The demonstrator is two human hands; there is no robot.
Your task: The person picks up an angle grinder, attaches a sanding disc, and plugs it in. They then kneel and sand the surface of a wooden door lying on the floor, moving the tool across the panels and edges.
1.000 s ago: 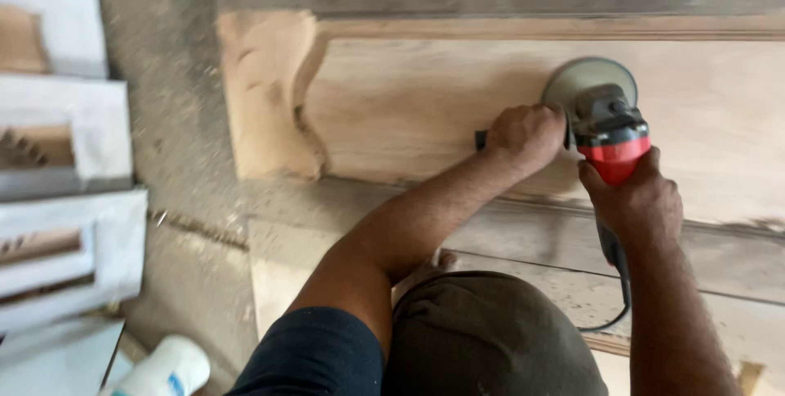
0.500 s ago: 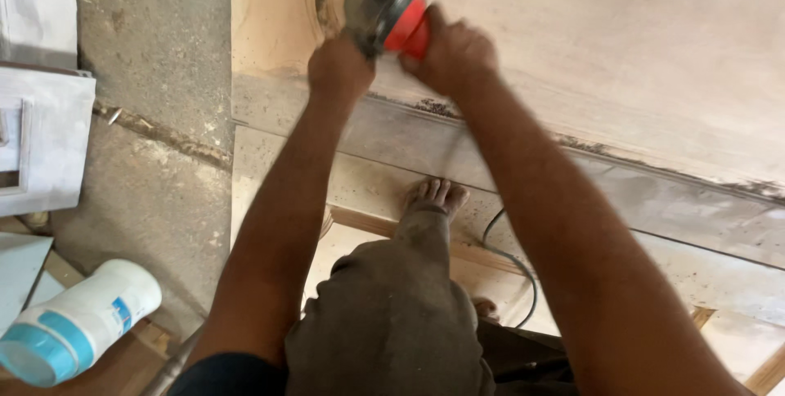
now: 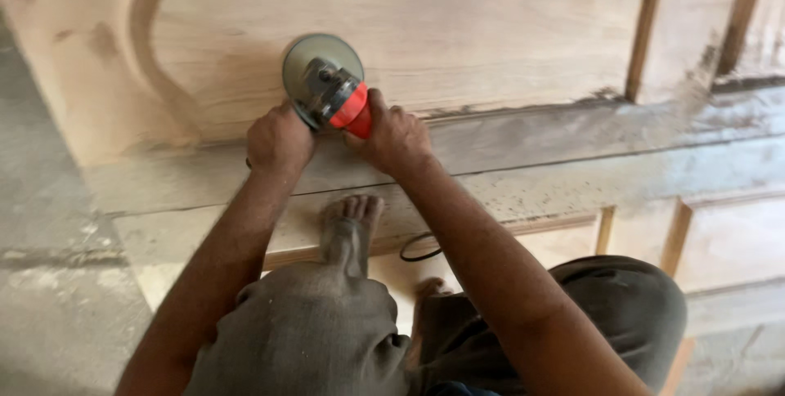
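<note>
Both my hands grip a red and grey angle grinder point(image 3: 335, 93). Its round sanding disc point(image 3: 309, 59) lies flat on a large pale wooden panel point(image 3: 458, 28). My left hand point(image 3: 278, 141) is closed around the side handle on the grinder's left. My right hand point(image 3: 394, 136) holds the red body from behind. I crouch over the wood with my bare foot point(image 3: 350, 228) planted on a lower board, just below my hands.
A black power cord point(image 3: 419, 247) loops beside my foot. Wooden frame rails point(image 3: 644, 28) cross the panel at the right. A carved curved edge point(image 3: 139, 36) marks the panel's left end. Grey concrete floor point(image 3: 41, 281) lies to the left.
The view has swung to the right, so the white bottle and white frames at the left are out of sight. The grinder now sits right of the carved edge, both hands still on it.
</note>
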